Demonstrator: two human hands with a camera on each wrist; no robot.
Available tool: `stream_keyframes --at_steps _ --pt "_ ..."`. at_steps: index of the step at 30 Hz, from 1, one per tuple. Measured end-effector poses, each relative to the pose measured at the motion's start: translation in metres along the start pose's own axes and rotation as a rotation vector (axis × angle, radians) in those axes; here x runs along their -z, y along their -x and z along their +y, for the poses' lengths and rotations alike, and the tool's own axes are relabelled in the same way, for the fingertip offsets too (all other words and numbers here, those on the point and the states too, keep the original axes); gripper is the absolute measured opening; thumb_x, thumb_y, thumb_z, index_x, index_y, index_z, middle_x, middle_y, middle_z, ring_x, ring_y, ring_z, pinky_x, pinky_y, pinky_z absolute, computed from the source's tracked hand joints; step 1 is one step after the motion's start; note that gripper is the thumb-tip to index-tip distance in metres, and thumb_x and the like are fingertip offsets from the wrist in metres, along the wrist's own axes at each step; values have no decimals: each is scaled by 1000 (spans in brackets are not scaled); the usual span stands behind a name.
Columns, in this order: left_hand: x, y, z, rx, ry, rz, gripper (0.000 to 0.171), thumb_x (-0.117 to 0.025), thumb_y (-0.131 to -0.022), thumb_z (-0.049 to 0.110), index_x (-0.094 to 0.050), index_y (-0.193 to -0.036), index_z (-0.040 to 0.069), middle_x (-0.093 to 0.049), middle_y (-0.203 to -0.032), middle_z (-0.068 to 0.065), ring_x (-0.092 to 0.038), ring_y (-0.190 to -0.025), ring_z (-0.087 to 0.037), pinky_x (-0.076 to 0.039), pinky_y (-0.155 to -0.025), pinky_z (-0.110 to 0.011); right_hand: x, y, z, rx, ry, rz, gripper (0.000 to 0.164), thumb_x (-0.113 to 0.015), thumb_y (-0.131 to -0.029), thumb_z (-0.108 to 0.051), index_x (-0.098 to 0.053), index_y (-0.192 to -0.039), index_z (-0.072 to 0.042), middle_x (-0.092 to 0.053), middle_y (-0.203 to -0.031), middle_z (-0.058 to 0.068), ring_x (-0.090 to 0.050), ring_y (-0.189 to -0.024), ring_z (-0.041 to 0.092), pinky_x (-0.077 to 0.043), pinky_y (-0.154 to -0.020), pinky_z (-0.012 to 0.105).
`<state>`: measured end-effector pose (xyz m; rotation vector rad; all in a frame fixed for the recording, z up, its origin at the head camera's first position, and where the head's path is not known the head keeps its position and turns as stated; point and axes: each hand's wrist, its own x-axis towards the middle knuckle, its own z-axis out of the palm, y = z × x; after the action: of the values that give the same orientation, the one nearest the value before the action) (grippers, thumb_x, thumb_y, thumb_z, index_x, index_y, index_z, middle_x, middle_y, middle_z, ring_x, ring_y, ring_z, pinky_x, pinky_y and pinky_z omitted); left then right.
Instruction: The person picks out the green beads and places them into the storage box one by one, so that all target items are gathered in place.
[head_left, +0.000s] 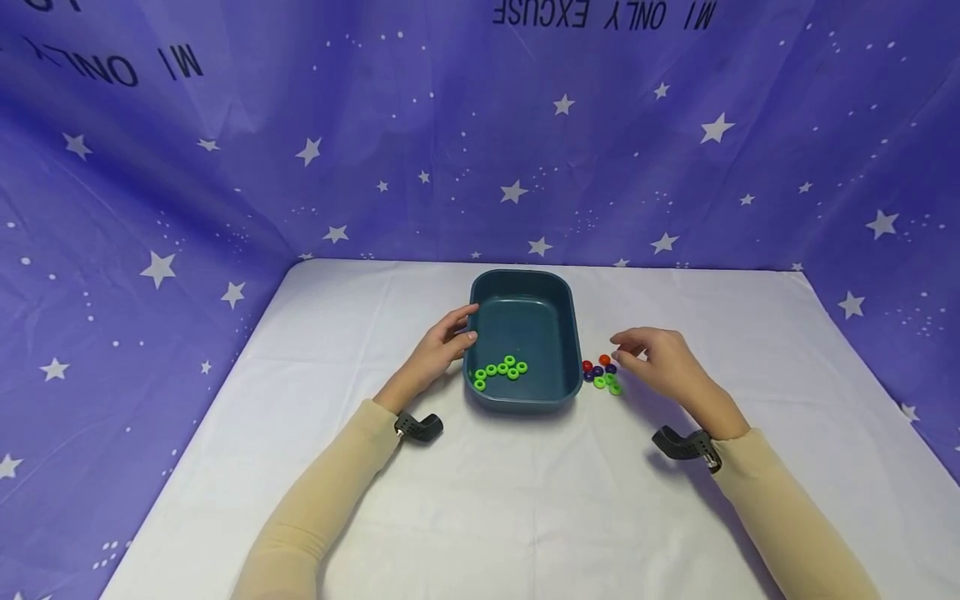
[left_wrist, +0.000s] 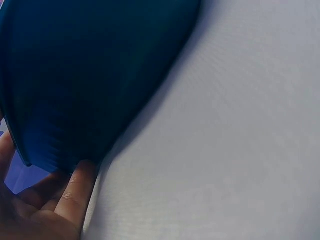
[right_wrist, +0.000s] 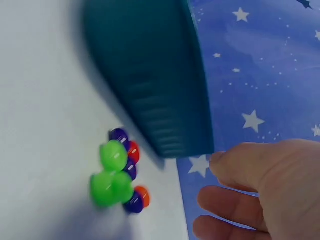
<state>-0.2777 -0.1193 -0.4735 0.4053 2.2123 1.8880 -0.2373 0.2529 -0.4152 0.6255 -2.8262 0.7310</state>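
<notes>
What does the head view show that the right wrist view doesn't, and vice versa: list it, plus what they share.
Head only: the left hand at the tray, the green beads inside it, and both sleeves.
Right wrist only: a close look at the tray's outer wall beside the loose beads.
Both: those loose beads, the right hand, the white tablecloth and starry cloth.
</notes>
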Motion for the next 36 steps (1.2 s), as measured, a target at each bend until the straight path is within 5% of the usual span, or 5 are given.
stream_keyframes --at_steps 16,36 --pt "2 2 1 -1 1 5 54 -54 -106 19 -39 -158 19 -36 -160 -22 -44 -145 -40 -46 -112 -58 -12 24 15 -78 -2 -93 21 -75 -88 -12 -76 -104 1 -74 -81 3 -63 -73 12 -51 -66 27" --pt "0 1 -1 -7 0 -10 56 -55 -106 21 -37 -158 19 -37 -161 -20 -45 -145 -37 -45 -113 -57 -23 29 16 -95 62 -142 22 -84 -81 -18 -79 -98 -5 -74 -89 4 -62 -79 14 -54 -74 34"
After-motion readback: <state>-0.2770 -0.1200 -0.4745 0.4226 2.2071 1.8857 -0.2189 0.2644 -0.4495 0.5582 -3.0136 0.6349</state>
